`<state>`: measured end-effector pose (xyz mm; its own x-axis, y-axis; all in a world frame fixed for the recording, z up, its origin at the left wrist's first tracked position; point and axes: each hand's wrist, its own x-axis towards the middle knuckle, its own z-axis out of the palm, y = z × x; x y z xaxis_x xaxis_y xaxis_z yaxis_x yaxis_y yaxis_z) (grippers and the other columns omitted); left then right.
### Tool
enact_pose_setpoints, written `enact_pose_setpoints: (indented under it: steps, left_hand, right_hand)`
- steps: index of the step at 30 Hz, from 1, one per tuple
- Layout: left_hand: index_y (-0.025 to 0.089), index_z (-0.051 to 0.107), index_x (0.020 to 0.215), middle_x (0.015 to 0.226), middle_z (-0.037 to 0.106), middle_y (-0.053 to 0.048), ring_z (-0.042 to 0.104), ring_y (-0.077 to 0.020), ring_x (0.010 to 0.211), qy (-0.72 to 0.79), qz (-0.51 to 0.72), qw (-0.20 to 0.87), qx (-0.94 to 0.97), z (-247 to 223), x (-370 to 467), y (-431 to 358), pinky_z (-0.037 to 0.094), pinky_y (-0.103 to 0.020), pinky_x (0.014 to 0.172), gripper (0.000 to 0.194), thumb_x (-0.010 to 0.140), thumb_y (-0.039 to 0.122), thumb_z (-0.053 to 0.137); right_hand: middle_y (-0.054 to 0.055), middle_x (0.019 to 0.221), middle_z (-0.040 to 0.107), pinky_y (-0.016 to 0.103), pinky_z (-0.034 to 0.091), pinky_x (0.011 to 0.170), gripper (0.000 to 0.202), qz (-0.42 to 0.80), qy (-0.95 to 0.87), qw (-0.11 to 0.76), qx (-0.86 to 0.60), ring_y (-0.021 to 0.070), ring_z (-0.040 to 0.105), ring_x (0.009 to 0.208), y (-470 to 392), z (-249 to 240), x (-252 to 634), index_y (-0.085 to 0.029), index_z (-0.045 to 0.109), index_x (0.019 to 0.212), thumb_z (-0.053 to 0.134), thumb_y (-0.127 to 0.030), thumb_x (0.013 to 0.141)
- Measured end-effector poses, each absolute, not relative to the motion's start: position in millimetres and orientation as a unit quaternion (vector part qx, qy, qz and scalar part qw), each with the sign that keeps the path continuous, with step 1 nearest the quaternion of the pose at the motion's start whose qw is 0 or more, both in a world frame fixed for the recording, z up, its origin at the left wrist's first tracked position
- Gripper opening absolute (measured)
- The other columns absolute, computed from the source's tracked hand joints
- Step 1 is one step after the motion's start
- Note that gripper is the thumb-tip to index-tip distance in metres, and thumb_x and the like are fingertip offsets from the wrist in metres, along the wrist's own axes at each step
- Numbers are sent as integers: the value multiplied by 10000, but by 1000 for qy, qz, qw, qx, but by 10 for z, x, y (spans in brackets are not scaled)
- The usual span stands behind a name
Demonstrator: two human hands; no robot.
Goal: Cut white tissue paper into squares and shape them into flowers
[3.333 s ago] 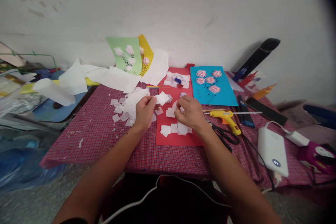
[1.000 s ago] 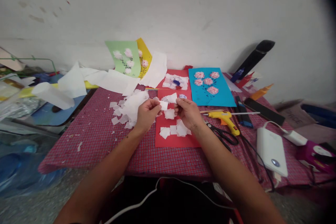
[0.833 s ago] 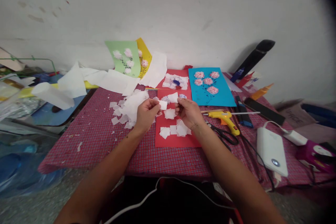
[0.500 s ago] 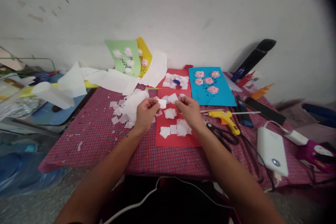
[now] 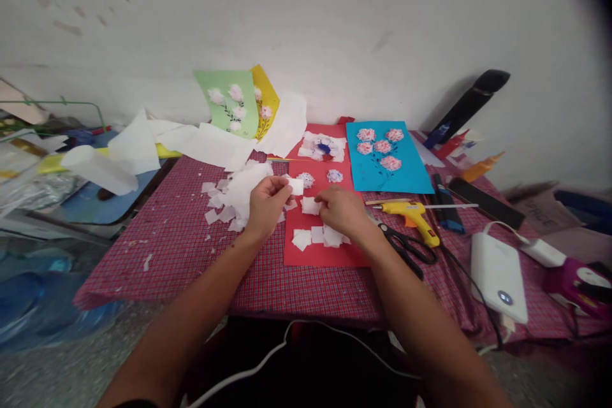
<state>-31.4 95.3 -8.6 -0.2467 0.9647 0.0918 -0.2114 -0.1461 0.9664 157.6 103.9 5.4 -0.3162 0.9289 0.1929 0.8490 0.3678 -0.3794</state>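
Observation:
Between its thumb and fingertips, my left hand [image 5: 268, 204] pinches a small white paper square [image 5: 296, 187]. My right hand [image 5: 342, 210] is closed, its fingertips down at the right edge of a small stack of white paper squares [image 5: 310, 206] on the red card [image 5: 299, 259]. Whether a square is still between those fingers is hidden. Nearer me on the card lie more paper squares [image 5: 301, 239], partly covered by my right hand. Two white puffs with purple specks, one on the left [image 5: 305, 180] and one on the right [image 5: 335, 175], sit above the stack.
Loose paper squares [image 5: 220, 204] heap left of the card. A paint-stained paper pad [image 5: 324, 147] lies behind. Rightward are a blue flower card [image 5: 414, 169], a yellow glue gun [image 5: 406, 208], black scissors [image 5: 406, 245] and a white power bank [image 5: 498, 277]. Green flower card [image 5: 224, 95] leans on the wall.
My right hand has lowered its paper square from beside the left hand down to the stack on the red card. My left hand still holds its square in nearly the same place.

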Motion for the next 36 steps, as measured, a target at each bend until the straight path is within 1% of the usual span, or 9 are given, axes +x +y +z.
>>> enact_pose_setpoints:
  steps: [2,5,8,12,15,19,29,32,36]
  left_hand:
    - [158,641,879,718,652,22,626,-96,563,463,637,462,408,-89,-314,955,517,-226,559,220,727,250,770]
    - [158,636,894,752,669,14,617,-89,557,464,628,470,412,-100,-311,954,522,-230,561,238,724,253,774]
    - [165,626,944,791,687,8,623,-91,566,452,612,490,425,-108,-299,946,526,-238,571,284,721,249,782]
    - [171,614,1027,798,699,9,640,-95,616,418,593,512,459,-94,-278,920,540,-243,631,327,748,236,772]
    - [168,610,1056,788,699,8,646,-99,634,406,580,524,473,-78,-271,903,540,-244,649,346,753,224,769]
    - [162,628,1062,789,701,-5,670,-126,650,393,575,549,463,-75,-281,898,547,-268,643,351,752,241,775]
    - [130,703,855,716,705,-39,661,-138,626,411,500,573,503,-47,-297,866,539,-274,630,233,802,350,760]
    - [151,717,858,718,699,-27,651,-138,652,429,519,505,540,-60,-311,854,537,-277,655,209,828,357,739]
    - [191,745,904,828,725,-40,661,-162,763,464,561,308,612,-54,-325,829,543,-311,752,132,858,307,701]
  right_hand:
    - [112,1023,736,339,462,743,295,108,-792,216,-561,253,662,884,1052,50,1595,-209,776,979,564,-94,809]
    - [123,1028,723,360,483,801,278,125,-759,334,-544,254,654,931,1069,46,1583,-179,747,1024,533,-130,853]
    - [90,945,710,344,499,725,230,261,-694,431,-514,212,646,802,1064,51,1521,-169,700,1052,579,-276,889]
    - [15,777,662,290,458,567,369,496,-580,450,-464,160,606,625,1038,59,1444,-171,647,1088,689,-422,821]
    - [-21,635,606,258,392,515,249,557,-549,440,-441,124,540,545,1021,71,1429,-177,650,854,729,-399,774]
    - [-42,543,564,250,339,487,242,562,-534,454,-440,92,452,472,1009,96,1429,-195,571,670,731,-357,752]
    - [-41,623,538,260,368,539,85,451,-609,475,-447,120,468,561,1022,21,1422,-199,622,749,637,-272,788]
    - [-26,706,569,263,392,577,97,401,-626,487,-458,131,494,623,1010,36,1410,-201,635,845,634,-288,802]
    - [-33,659,550,264,382,556,150,408,-608,493,-470,127,480,591,992,81,1420,-211,566,739,663,-316,785]
